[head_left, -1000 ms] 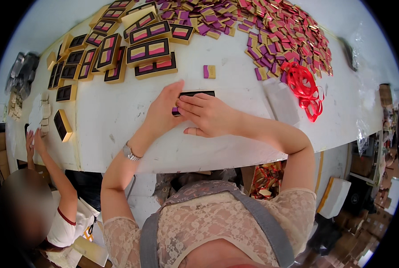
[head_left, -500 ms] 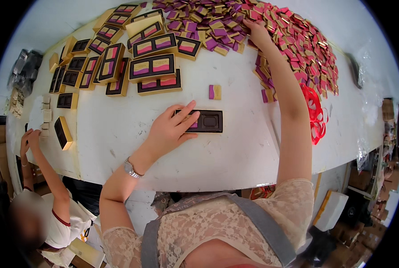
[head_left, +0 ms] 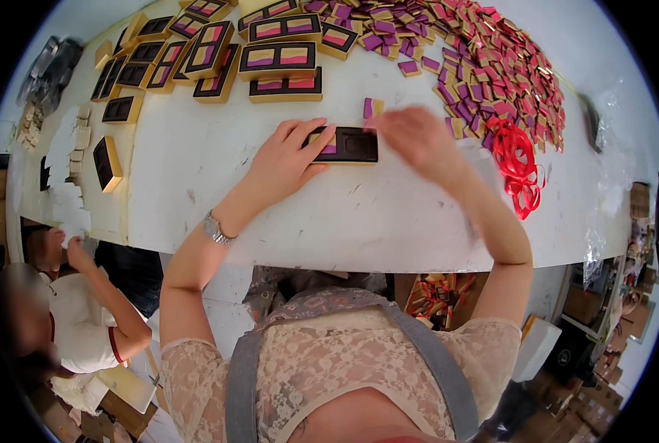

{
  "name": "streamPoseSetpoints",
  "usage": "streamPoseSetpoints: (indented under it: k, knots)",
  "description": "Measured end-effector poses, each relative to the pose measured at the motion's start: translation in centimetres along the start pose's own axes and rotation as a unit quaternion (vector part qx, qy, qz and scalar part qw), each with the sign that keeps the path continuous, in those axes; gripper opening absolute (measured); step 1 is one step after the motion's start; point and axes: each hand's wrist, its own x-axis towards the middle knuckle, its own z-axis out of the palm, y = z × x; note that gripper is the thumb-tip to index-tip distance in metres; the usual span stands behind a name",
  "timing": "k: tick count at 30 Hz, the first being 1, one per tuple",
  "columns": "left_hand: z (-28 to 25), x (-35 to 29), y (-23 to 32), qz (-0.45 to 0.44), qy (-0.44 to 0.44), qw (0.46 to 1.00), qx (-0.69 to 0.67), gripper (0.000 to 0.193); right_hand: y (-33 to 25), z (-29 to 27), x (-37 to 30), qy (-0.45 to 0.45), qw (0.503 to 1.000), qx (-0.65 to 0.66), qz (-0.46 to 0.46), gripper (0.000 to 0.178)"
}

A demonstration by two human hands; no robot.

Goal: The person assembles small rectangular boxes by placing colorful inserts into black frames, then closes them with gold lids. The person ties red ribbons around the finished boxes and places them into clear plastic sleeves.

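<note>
Filling step, I judge: the left hand [head_left: 285, 159] pins the dark two-slot tray [head_left: 348, 145] flat-fingered on the white table [head_left: 388, 214], while the blurred right hand [head_left: 418, 136], grip unclear, hovers just right of it, needing a square seated in the empty slot.

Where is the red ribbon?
In the head view the red ribbon lies on the white table, on the person's right, beside the pile of pink and purple packets.

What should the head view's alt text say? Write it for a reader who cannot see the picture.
The person's left hand rests on a dark tray on a white table, with the blurred right hand at its right end. Filled trays and loose pink, purple and gold pieces lie beyond, red ribbon at right.
</note>
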Motion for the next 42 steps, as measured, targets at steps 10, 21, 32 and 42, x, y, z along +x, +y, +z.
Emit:
streamPoseSetpoints:
  k: [10, 21, 32, 42]
  knots:
    - [-1.0, -0.6, -0.4, 0.017, 0.013, 1.000, 0.015, 0.058, -7.1, 3.1, 0.1, -0.067, 0.993, -0.094, 0.020, 0.025]
    - [-12.2, -23.1, -16.1, -0.517, 0.037, 0.790, 0.328, 0.055, -5.8, 4.8, 6.0, 0.032, 0.972, 0.226, 0.045, 0.031]
    - [-4.6, -4.1, 1.1, -0.152, -0.094, 0.972, -0.155, 0.053, 0.9, 8.1, 7.6, 0.159, 0.970, -0.015, 0.182, 0.029]
    - [0.6, 0.6, 0.5, -0.145, -0.045, 0.937, -0.315, 0.057, -1.5, 2.5, 1.0, 0.040, 0.917, 0.277, 0.286, 0.026]
